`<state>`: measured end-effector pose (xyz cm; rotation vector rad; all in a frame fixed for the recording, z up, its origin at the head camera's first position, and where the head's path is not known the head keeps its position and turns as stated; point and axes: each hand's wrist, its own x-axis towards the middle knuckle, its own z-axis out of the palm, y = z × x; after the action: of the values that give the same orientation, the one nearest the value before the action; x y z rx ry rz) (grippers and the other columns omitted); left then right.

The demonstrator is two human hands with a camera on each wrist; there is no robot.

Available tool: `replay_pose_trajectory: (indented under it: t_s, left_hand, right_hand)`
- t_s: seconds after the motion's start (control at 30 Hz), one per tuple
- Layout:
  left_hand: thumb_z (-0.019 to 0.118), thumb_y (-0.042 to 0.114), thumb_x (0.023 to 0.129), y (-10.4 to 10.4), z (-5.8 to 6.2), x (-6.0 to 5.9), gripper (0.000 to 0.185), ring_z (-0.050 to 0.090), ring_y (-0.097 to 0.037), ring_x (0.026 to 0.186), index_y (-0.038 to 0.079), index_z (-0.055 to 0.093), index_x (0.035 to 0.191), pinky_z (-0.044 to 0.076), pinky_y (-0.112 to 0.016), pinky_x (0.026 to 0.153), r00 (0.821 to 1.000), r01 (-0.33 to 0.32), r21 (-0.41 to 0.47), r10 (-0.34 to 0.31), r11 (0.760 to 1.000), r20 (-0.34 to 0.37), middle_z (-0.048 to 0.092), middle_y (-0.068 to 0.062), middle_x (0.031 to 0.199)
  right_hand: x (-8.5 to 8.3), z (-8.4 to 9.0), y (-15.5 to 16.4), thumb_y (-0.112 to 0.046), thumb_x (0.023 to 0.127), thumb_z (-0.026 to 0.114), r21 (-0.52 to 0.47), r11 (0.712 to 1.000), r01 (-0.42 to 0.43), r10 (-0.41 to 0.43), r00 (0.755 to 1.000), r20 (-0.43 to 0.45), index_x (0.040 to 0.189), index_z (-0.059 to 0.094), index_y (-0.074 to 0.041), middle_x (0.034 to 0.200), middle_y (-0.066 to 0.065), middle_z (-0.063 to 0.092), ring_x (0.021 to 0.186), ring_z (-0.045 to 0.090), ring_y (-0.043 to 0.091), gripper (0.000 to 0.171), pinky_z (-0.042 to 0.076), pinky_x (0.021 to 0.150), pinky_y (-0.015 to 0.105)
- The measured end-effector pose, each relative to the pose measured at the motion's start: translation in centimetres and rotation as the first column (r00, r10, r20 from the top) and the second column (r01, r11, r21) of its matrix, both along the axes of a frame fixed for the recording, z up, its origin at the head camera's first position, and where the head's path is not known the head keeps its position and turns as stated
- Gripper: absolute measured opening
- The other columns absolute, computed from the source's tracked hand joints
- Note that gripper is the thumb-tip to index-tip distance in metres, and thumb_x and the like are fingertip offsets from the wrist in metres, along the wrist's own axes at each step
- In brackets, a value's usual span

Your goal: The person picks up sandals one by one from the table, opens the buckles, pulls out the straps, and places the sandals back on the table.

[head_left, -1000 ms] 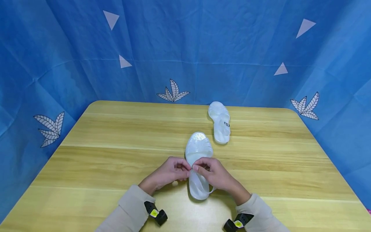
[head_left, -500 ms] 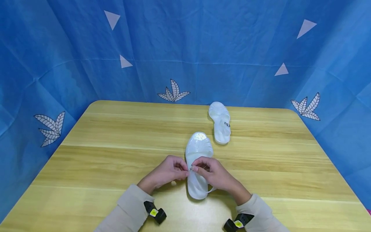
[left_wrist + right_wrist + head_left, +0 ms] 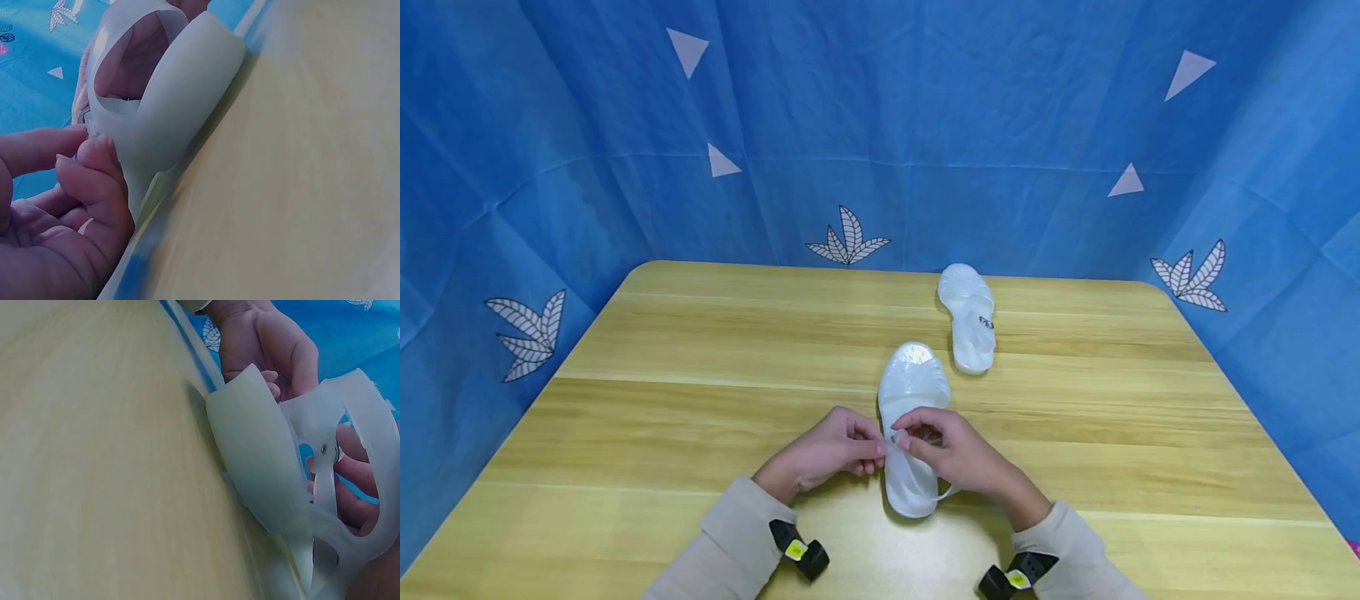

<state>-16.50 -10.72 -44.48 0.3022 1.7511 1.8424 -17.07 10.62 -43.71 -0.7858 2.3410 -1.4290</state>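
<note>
A translucent white sandal [image 3: 913,392] lies on the wooden table [image 3: 700,392] in front of me, toe pointing away. My left hand [image 3: 831,454] pinches its strap [image 3: 109,122] at the sandal's left side. My right hand [image 3: 951,454] pinches the same strap from the right, fingertips nearly meeting the left hand's. In the right wrist view the strap [image 3: 325,481] carries a small rivet and loops over the heel [image 3: 256,456]. The second, matching sandal [image 3: 968,317] lies farther back on the table, untouched.
Blue cloth [image 3: 880,125] with white leaf and triangle prints walls the table at the back and both sides. Black wrist-camera straps [image 3: 797,550] sit on both beige sleeves. Bare tabletop spreads to the left and right of the near sandal.
Both hands stay at the strap; the fingertips have shifted slightly down and toward me. The sandals have not moved.
</note>
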Motion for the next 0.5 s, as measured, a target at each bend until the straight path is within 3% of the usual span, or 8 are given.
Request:
replay_pose_trajectory:
  t_s: [0.2,0.5]
  left_hand:
    - [0.060,0.001,0.088,-0.04,-0.25,-0.03,0.016,0.053,-0.009,0.057,-0.015,0.061,0.088,0.047,-0.018,0.052,1.000,0.018,0.034,-0.018,0.999,-0.010,0.062,-0.005,0.071]
    - [0.058,0.000,0.089,0.20,-0.37,-0.01,0.015,0.052,-0.009,0.058,-0.015,0.061,0.090,0.046,-0.017,0.053,0.999,0.001,-0.005,-0.001,1.000,-0.032,0.062,-0.004,0.071]
  right_hand:
    - [-0.14,-0.11,0.13,-0.021,0.093,0.059,0.012,1.000,-0.011,0.012,1.000,-0.011,0.108,0.065,-0.008,0.101,0.003,0.066,0.093,0.060,0.017,0.021,0.049,0.080,0.028]
    - [-0.18,-0.34,0.13,-0.020,0.093,0.059,0.017,1.000,-0.010,0.010,1.000,-0.009,0.105,0.065,-0.009,0.099,0.001,0.065,0.093,0.060,0.016,0.017,0.049,0.081,0.028]
